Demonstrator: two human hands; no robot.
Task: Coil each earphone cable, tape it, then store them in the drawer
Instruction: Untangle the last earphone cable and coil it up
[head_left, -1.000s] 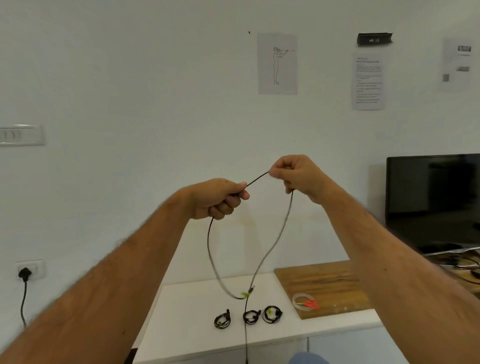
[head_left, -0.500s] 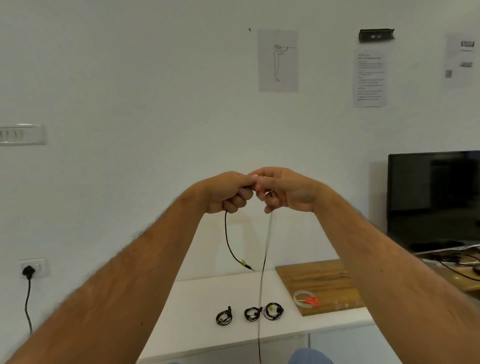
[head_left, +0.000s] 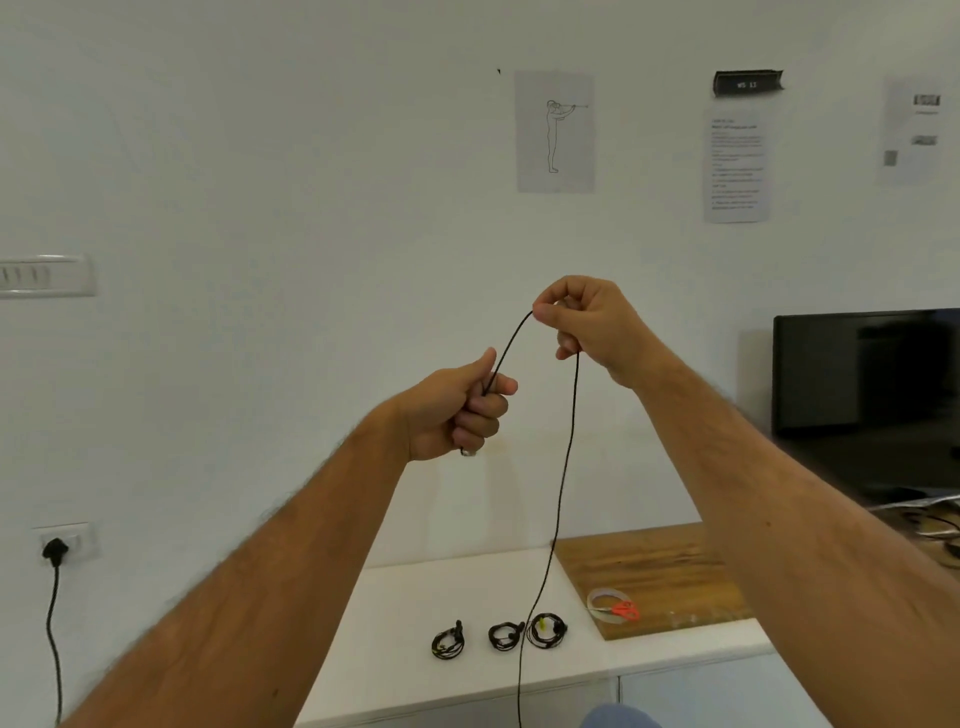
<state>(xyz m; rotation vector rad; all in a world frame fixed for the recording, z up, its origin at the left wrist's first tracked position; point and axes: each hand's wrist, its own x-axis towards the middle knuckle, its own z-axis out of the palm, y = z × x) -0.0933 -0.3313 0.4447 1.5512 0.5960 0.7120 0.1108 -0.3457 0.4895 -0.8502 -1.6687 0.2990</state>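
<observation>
We've got 1 black earphone cable (head_left: 563, 483) uncoiled, held up in air w/ a short arc at top, then a long strand hanging nearly vertical, running past the counter front edge & out of frame at bottom. 3 more cables already coiled, lying flat in a row on the white counter: left coil (head_left: 448, 642) sits apart from the others, middle coil (head_left: 504, 635) & right coil (head_left: 546, 630) close together, right one w/ a yellow-green bit showing. Tape on the coils: can't tell.
</observation>
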